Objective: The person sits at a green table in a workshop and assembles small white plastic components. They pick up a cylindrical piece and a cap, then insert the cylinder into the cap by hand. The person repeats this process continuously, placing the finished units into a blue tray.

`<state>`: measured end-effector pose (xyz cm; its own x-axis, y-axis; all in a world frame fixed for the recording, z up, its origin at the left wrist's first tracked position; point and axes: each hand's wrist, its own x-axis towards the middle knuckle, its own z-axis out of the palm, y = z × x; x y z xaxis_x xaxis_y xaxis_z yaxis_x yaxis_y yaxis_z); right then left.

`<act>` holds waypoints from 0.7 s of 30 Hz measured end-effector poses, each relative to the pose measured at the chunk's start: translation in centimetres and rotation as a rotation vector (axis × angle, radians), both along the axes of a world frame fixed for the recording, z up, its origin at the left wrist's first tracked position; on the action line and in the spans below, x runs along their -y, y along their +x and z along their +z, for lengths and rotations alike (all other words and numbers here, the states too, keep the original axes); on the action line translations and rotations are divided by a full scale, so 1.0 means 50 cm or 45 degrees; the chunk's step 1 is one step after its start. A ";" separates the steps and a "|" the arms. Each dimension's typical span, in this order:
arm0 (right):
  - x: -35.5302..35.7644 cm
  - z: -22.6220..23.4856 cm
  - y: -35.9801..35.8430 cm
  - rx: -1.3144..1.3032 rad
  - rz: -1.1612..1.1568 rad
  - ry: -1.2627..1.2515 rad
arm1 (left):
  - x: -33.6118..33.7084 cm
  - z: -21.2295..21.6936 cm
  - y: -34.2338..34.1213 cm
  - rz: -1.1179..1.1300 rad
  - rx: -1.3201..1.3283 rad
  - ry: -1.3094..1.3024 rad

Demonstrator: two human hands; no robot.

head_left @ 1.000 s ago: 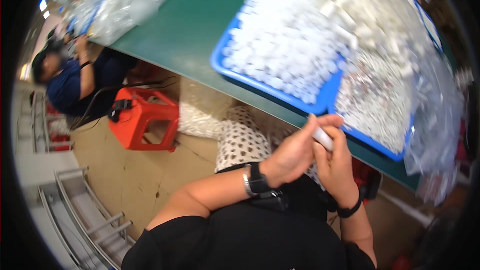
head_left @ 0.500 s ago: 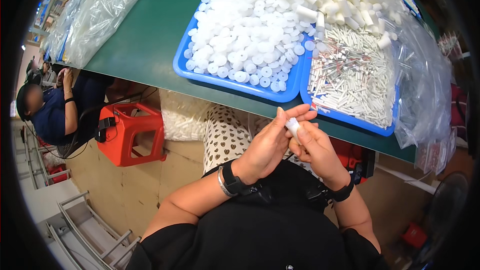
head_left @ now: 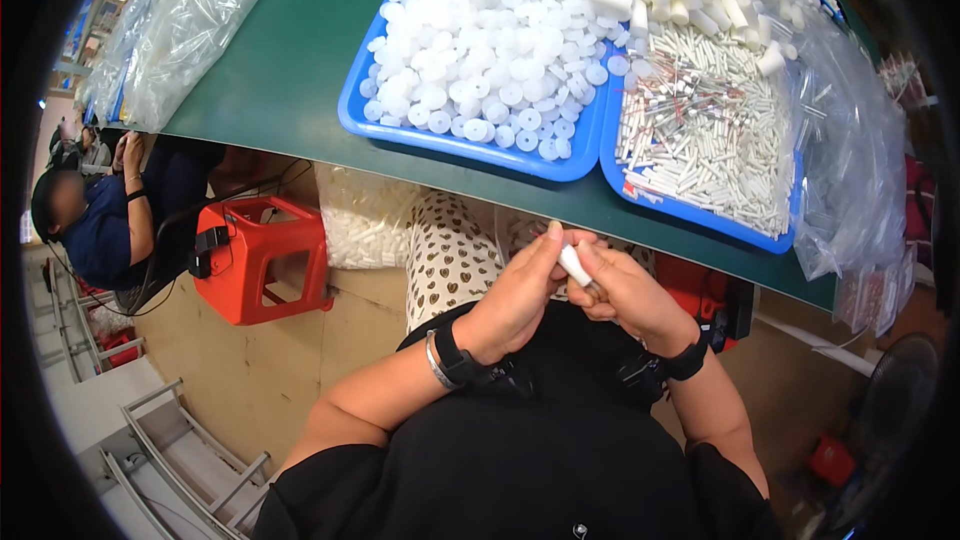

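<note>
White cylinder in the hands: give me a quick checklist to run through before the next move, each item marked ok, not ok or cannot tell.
1. White cylinder held: ok, in the fingers of the right hand.
2. Left hand gripping too: cannot tell; its fingertips are at the cylinder's upper end.
3. Cylinder's ends visible for checking: not ok, fingers partly cover them.
4. Disc tray on the table: ok, heaped with white discs.
5. Discs kept within their tray: not ok, a few lie over where it meets the stick tray.
</note>
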<state>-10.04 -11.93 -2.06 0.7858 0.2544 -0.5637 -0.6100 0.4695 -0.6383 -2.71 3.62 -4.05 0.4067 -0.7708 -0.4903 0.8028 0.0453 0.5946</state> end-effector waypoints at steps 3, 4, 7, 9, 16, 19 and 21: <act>-0.002 0.008 -0.005 0.005 -0.077 0.113 | -0.010 -0.004 0.012 0.037 -0.036 -0.021; 0.003 -0.003 -0.012 0.039 -0.073 0.078 | -0.007 -0.002 0.011 0.095 -0.024 -0.009; 0.005 -0.001 -0.021 0.101 -0.073 -0.025 | 0.007 0.010 0.005 0.243 -0.011 0.013; 0.002 0.000 -0.024 0.138 -0.089 -0.085 | 0.008 0.007 0.003 0.238 0.016 0.021; -0.011 -0.007 -0.032 0.309 -0.104 -0.369 | 0.013 0.005 0.000 0.240 0.067 -0.019; -0.016 -0.006 -0.030 0.339 -0.103 -0.469 | 0.011 -0.001 -0.003 0.233 0.084 -0.052; -0.016 -0.008 -0.029 0.347 -0.112 -0.486 | 0.015 0.001 -0.005 0.255 0.087 0.004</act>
